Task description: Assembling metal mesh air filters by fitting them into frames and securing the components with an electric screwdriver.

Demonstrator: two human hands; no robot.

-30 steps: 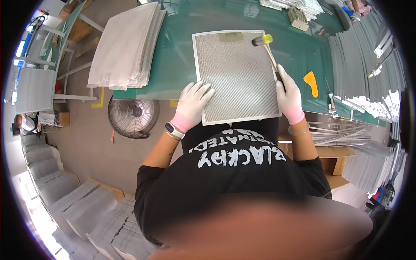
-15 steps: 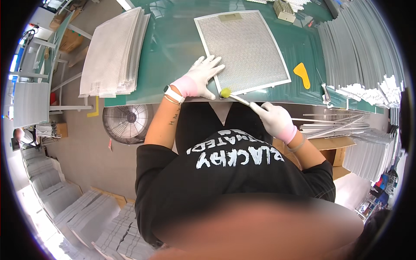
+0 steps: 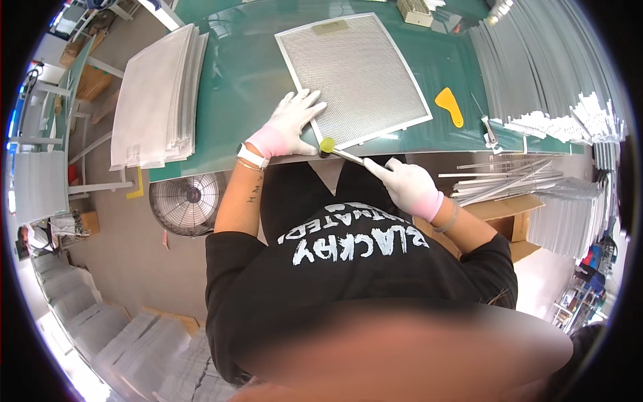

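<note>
Left fingers [image 3: 313, 110] splay over white-framed silvery mesh [image 3: 358, 77] — right fingers [image 3: 379, 171] clamp a mallet [image 3: 327, 143].

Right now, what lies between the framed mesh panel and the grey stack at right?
In the head view, a yellow scraper and a thin tool lie between the panel and the stack.

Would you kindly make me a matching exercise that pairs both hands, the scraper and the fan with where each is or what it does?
1. left hand
2. right hand
3. yellow scraper
4. round fan

A. grips the mallet
B. is off the green tabletop, in the view's left half
C. lies right of the framed mesh panel
D. rests spread at the framed mesh panel's left edge

Pairs: 1-D; 2-A; 3-C; 4-B
</note>
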